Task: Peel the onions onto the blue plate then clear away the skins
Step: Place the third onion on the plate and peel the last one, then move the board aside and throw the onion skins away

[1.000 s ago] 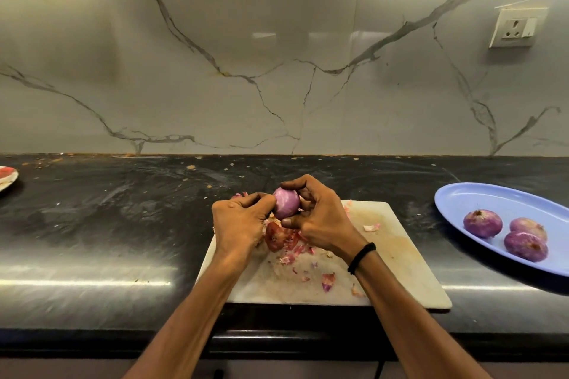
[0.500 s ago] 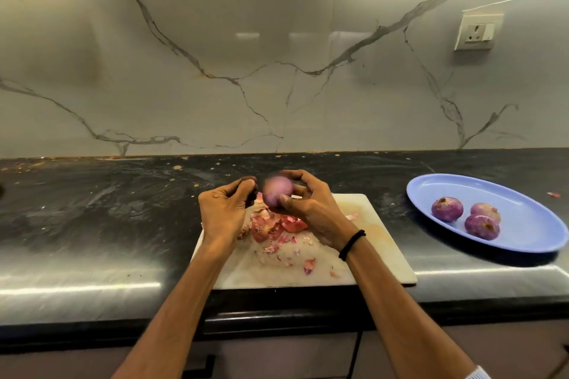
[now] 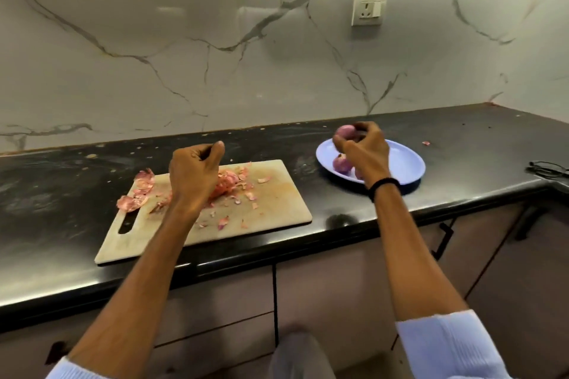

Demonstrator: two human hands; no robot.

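Across the black surface (image 3: 477,138) the right grip (image 3: 365,149), curled round a peeled onion (image 3: 344,131), has swung from the cutting board (image 3: 277,203) to over the blue plate (image 3: 406,160); release looks next. The left grip (image 3: 194,171), curled above the skins (image 3: 229,183), hides its contents.

Left arm: bare forearm reaches forward from the lower left, with a pale sleeve (image 3: 72,368) pushed back near the elbow.
Left hand (image 3: 197,171): back of the hand faces the camera and the fingers are curled into a loose fist. The thumb lies along the top. It seems to hold nothing, but the inside of the fist is hidden.
Right arm: bare forearm reaches forward and further out than the left one, with a pale sleeve (image 3: 446,344) rolled back.
Right wrist: bent a little downward and wears a black band (image 3: 385,185).
Right hand (image 3: 365,149): raised, palm turned away, fingertips and thumb curled round a peeled onion (image 3: 344,131) at its top.
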